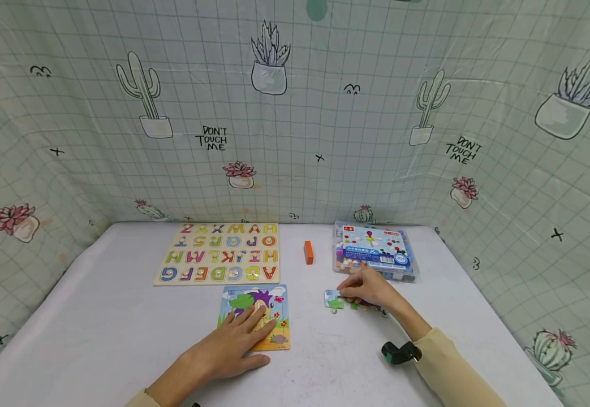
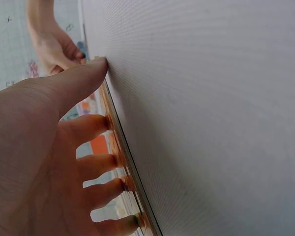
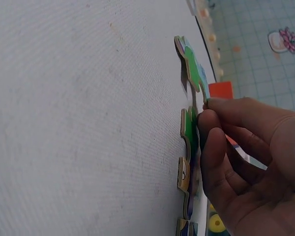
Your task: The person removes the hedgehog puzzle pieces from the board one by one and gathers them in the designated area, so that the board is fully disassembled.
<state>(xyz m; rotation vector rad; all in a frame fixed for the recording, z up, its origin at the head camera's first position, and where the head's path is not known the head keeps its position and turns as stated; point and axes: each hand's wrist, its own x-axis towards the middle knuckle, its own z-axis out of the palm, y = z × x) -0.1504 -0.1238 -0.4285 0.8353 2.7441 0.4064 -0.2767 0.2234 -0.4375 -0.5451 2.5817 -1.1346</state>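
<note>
My left hand (image 1: 231, 345) lies with fingers spread over a square hedgehog picture puzzle (image 1: 283, 316); the fingertips touch its face and the thumb lies off its edge on the white table. Over on the right, my right hand (image 1: 368, 287) pinches a blue-and-green jigsaw piece (image 1: 332, 298) between thumb and fingers. In the right wrist view, that jigsaw piece tilts up, with a shadow beneath it. More loose jigsaw pieces (image 3: 184, 174), green, tan and purple, lie in a row on the table, partly hidden under this hand in the head view.
A wooden alphabet board (image 1: 218, 257) lies behind the hedgehog puzzle. An orange block (image 1: 308, 252) stands between it and a clear plastic case (image 1: 376, 251) with a printed label and colourful parts. Grid-patterned cloth (image 1: 295, 113) hangs around the table's back and sides.
</note>
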